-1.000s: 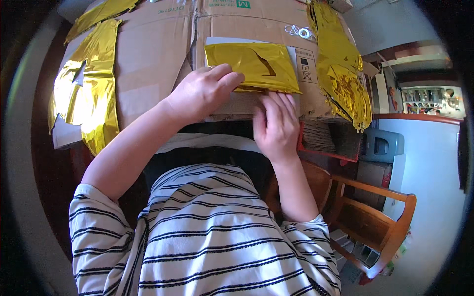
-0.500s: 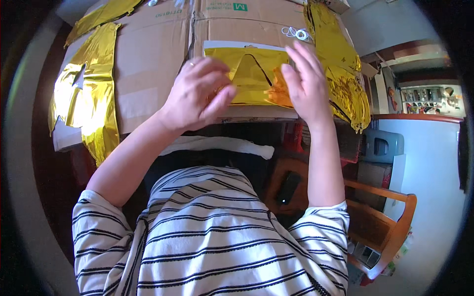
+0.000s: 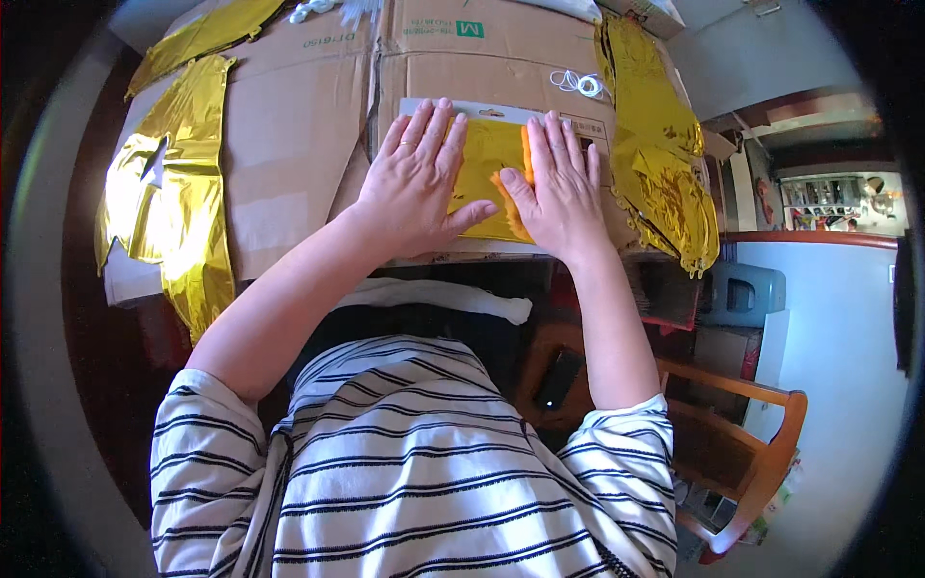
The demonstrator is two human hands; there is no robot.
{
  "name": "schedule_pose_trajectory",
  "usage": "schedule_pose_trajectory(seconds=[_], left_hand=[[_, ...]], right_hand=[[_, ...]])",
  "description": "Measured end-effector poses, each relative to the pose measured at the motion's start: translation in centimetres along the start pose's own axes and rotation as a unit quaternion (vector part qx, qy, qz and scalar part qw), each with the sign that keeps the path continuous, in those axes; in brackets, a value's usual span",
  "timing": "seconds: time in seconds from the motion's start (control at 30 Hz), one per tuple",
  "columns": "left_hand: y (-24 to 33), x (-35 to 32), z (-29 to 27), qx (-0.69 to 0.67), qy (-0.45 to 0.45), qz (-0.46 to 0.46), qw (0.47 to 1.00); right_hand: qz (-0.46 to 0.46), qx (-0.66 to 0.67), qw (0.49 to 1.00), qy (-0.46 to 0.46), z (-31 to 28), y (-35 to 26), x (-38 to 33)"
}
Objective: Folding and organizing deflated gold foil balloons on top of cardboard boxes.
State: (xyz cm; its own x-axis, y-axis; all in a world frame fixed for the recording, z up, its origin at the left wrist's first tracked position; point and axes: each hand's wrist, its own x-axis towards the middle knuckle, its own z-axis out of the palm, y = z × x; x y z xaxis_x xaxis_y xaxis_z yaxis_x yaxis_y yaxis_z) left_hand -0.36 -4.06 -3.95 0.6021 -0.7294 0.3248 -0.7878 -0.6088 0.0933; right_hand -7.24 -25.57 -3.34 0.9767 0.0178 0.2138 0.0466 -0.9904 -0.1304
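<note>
The left hand (image 3: 414,193) and right hand (image 3: 562,197) lie flat, thumbs spread, over gold foil (image 3: 488,159) and an orange piece (image 3: 513,214) near the cardboard's (image 3: 289,135) near edge; even pressure should limit creases.

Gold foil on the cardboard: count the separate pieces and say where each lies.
4 visible: a far piece at upper left; a left piece below it; a middle piece between the left hand and right hand; a right piece opposite. Others may hide under overlaps.
</note>
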Motion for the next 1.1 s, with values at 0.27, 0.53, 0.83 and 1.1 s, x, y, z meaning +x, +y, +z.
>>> schedule_pose_trajectory(seconds=[0.27,0.53,0.83,1.1], left_hand=[[0.2,0.1,-0.5,-0.005,-0.039,-0.013,0.999],[0.3,0.3,-1.2,-0.038,-0.059,-0.031,0.997],[0.3,0.3,-1.2,-0.07,-0.047,-0.041,0.996],[0.3,0.3,-1.3,-0.07,-0.043,-0.041,0.996]], right_hand=[[0.022,0.159,0.987,-0.001,-1.0,1.4,0.2],[0.046,0.335,0.941,0.025,-6.2,3.3,-0.8],[0.079,0.274,0.956,0.07,-6.7,2.4,-2.1],[0.292,0.373,0.878,-0.07,-6.5,0.9,-7.3]])
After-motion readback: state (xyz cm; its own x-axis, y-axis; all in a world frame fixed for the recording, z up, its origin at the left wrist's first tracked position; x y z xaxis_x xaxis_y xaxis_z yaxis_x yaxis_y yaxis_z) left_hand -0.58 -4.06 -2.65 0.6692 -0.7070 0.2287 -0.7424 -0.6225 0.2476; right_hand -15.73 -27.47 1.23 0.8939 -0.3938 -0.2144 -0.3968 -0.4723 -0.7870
